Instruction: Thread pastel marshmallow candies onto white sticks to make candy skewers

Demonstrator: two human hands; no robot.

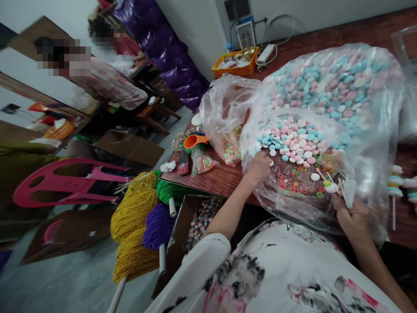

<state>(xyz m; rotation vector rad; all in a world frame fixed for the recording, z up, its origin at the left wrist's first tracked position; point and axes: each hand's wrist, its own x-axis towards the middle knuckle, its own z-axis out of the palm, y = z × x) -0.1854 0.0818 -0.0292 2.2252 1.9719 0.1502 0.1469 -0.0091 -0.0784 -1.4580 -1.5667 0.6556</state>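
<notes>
A large clear plastic bag (387,126) of pink, blue and white candy-like discs (295,139) lies on the table, its mouth toward me. My left hand (259,168) is at the left of the mouth, fingers curled beside a few white discs; what they pinch, if anything, is too small to make out. My right hand (353,215) is closed around thin white sticks (341,187) and a white pointed piece (349,192) at the bag's right front. Beside its fingers is a stick with white and green pieces (331,187). Small coloured rings (295,187) lie between my hands.
A small bag of rings (202,163) and an orange scoop (194,141) lie at the table's left edge. Stacked-disc sticks (395,182) are at right. Below left are yellow cord bundles (135,208) and an open carton (177,230). Co-workers sit beyond a pink chair (61,180).
</notes>
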